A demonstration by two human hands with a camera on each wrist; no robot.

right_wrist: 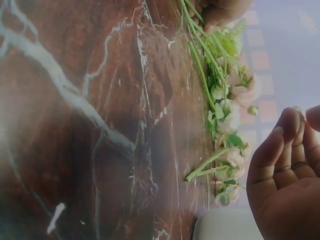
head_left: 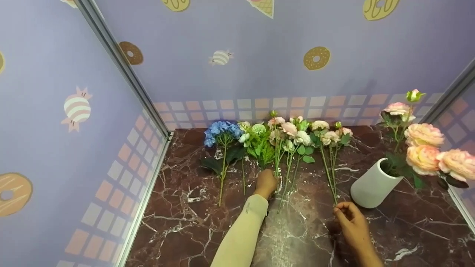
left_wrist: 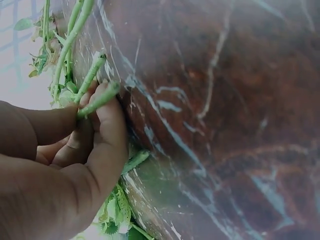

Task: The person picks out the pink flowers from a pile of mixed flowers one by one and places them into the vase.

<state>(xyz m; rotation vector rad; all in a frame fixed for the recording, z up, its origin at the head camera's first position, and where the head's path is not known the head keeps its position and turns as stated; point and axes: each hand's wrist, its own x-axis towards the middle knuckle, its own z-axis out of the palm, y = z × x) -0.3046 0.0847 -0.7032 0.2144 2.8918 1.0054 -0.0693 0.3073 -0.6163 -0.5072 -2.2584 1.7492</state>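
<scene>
In the left wrist view my left hand [left_wrist: 65, 145] pinches cut green stems [left_wrist: 100, 100] between thumb and fingers. From the head view, that hand [head_left: 266, 184] is low over the table, below a green leafy sprig [head_left: 261, 146] and beside the stems of pink roses [head_left: 288, 129]. Which blooms the pinched stems bear is hidden. My right hand [head_left: 352, 224] is near the stem ends of another pale pink spray [head_left: 329, 138]. Its fingers are loosely bent and hold nothing; in the right wrist view the hand [right_wrist: 287, 175] appears apart from those stems [right_wrist: 205, 165].
A white vase [head_left: 373, 185] leans at the right, holding large peach-pink roses [head_left: 425, 148]. At the left of the row lies a blue hydrangea [head_left: 222, 131]. The flowers lie on a dark red marbled table [head_left: 178, 222], with patterned purple walls [head_left: 259, 74] behind and beside.
</scene>
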